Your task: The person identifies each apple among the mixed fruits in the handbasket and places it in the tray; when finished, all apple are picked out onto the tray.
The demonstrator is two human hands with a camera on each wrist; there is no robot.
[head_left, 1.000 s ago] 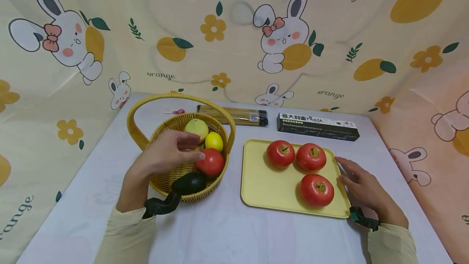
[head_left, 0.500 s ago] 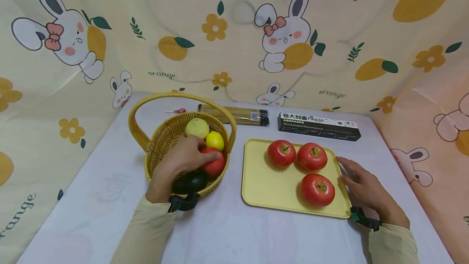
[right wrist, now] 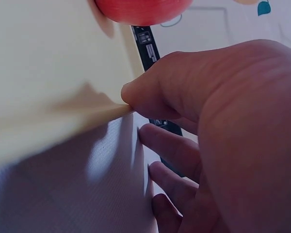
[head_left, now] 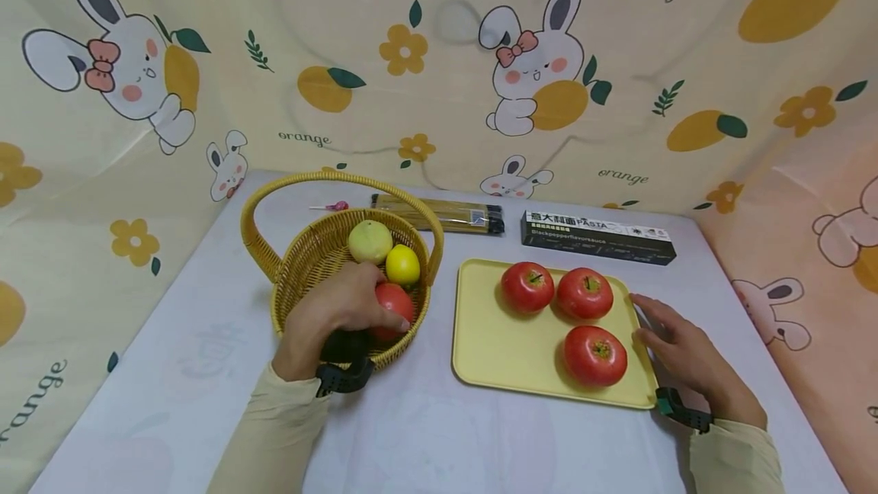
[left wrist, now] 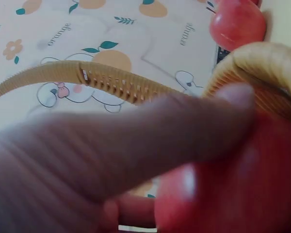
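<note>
My left hand (head_left: 336, 303) reaches into the yellow wicker basket (head_left: 302, 269) and grips a red apple (head_left: 395, 302). In the left wrist view the thumb lies across the red apple (left wrist: 223, 194) below the basket handle (left wrist: 262, 63). A pale green round fruit (head_left: 370, 242) and a yellow lemon (head_left: 402, 265) lie behind it. A dark avocado (head_left: 345, 345) is partly covered by the hand. On the right, my right hand (head_left: 686, 345) rests at the edge of a yellow tray (head_left: 494, 353). The right wrist view has its thumb touching the tray rim, with the other fingers loose beside it.
Three red apples (head_left: 527, 287) sit on the tray. Behind it lies a black and white pasta box (head_left: 597, 238). A pack of spaghetti (head_left: 446, 216) and a pink lollipop (head_left: 338, 206) are behind the basket, whose tall handle (head_left: 343, 178) arches over it.
My left hand moved right and down into the basket and closed on the red apple, shifting it slightly toward me. My right hand stayed at the tray edge.
</note>
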